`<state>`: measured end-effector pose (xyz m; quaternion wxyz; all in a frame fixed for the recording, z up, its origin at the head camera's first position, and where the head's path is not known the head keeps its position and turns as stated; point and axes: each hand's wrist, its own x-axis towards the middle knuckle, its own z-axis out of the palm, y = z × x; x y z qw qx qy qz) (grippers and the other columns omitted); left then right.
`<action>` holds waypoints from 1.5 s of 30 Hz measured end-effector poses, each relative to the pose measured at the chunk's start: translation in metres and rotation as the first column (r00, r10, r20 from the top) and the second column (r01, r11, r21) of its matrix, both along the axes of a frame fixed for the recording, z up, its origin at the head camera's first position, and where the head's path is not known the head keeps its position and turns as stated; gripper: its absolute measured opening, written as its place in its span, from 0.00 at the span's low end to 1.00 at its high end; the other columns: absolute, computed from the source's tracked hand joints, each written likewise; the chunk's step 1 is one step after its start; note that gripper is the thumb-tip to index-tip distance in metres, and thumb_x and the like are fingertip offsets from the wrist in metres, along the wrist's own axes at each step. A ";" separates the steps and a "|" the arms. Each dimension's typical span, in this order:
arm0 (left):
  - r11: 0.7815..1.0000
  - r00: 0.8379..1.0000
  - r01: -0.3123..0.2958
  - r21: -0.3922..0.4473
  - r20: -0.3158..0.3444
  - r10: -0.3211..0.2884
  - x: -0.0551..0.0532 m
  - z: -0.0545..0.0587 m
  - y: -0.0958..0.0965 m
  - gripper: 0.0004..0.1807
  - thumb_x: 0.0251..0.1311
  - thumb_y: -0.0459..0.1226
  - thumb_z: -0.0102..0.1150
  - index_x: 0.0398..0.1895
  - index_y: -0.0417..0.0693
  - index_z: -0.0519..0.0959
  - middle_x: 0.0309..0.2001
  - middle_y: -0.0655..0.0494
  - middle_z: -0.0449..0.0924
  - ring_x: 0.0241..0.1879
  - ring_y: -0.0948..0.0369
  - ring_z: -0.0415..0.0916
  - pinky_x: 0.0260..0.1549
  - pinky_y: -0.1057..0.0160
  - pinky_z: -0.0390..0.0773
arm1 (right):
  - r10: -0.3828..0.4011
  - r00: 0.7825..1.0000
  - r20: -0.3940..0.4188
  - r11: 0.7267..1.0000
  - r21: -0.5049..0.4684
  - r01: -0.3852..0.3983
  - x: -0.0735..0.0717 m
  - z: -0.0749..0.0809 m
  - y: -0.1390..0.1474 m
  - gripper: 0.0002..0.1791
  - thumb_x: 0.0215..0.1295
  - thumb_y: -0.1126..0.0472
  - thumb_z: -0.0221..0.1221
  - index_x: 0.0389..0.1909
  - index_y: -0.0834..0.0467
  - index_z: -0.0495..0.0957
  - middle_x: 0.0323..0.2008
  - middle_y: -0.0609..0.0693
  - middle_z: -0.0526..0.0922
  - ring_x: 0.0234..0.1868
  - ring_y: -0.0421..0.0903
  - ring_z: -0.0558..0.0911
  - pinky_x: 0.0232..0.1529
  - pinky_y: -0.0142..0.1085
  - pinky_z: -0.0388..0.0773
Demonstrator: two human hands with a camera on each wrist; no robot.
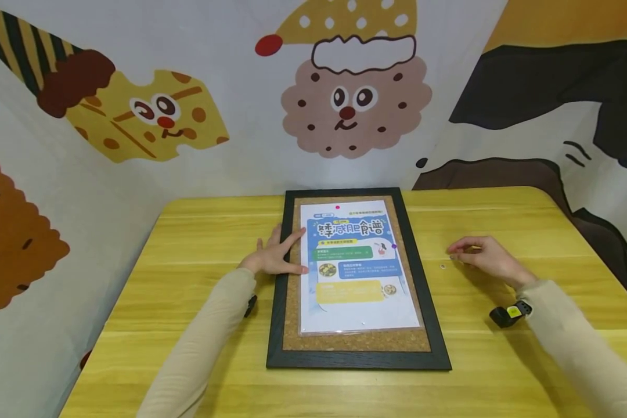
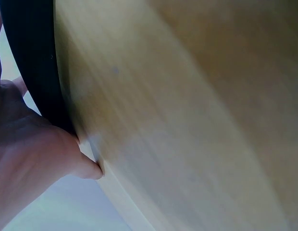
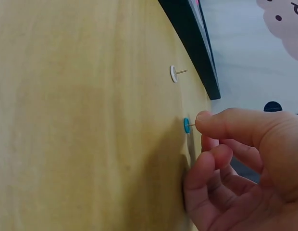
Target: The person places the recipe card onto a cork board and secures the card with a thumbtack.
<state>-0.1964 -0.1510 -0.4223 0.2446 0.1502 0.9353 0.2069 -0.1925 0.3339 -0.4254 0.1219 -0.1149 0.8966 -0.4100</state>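
A cork board in a black frame lies on the table, and a printed poster covers most of its cork. Pink and purple thumbtacks show at the poster's top and right edges. My left hand rests across the board's left side, thumb and index finger spread onto the poster. To the right of the board, my right hand pinches a blue thumbtack by its pin, low at the tabletop. Beside it a white thumbtack lies pin up.
The yellow wood-grain table extends around the board. Behind it stands a wall covering with cartoon food figures, close to the board's far edge. A black wrist strap sits at the right sleeve.
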 end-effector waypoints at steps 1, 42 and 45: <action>1.000 1.000 -0.001 0.001 0.000 0.001 0.000 0.000 0.000 0.56 0.55 0.61 0.62 0.78 0.63 0.37 0.74 0.38 0.19 0.72 0.45 0.18 0.62 0.33 0.26 | -0.007 1.000 -0.002 1.000 -0.004 0.007 0.000 -0.002 0.001 0.14 0.67 0.65 0.59 0.49 0.69 0.79 0.42 0.61 0.80 0.36 0.40 0.78 0.29 0.33 0.77; 1.000 1.000 0.007 0.020 -0.002 -0.007 0.001 0.000 -0.001 0.56 0.55 0.60 0.62 0.78 0.62 0.36 0.73 0.37 0.18 0.72 0.45 0.17 0.62 0.33 0.25 | -0.102 0.995 -0.020 0.995 -0.023 0.102 0.004 -0.016 -0.001 0.13 0.69 0.62 0.58 0.46 0.68 0.77 0.40 0.61 0.79 0.33 0.41 0.76 0.28 0.32 0.74; 1.000 1.000 0.009 0.021 -0.004 -0.009 0.000 0.000 -0.002 0.56 0.55 0.60 0.61 0.78 0.62 0.37 0.74 0.37 0.19 0.72 0.45 0.17 0.62 0.33 0.25 | -0.093 0.995 -0.030 0.995 -0.039 0.092 0.005 -0.016 0.000 0.13 0.70 0.63 0.56 0.47 0.69 0.76 0.42 0.62 0.79 0.33 0.41 0.76 0.28 0.33 0.75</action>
